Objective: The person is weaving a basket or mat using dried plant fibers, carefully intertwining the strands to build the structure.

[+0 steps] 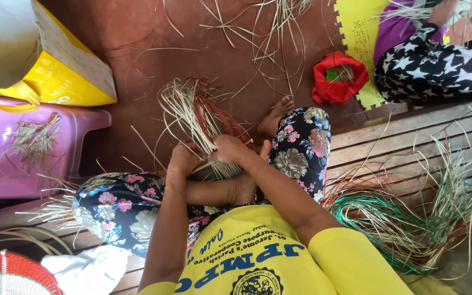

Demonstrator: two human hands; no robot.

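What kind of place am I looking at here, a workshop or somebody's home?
Probably an informal weaving spot at a home or small craft group. Both hands, left hand and right hand, work a bundle of straw strips; loose strips lie on the red floor, and green-dyed strips on a wooden bench.

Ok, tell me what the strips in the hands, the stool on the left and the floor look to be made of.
Strips: thin, flat, pale tan with some red, bending freely; probably dried plant fibre, matt.
Stool: pink, smooth moulded shape with a soft sheen; likely plastic.
Floor: red-brown, even, slightly glossy; perhaps polished or painted cement, hard to tell.
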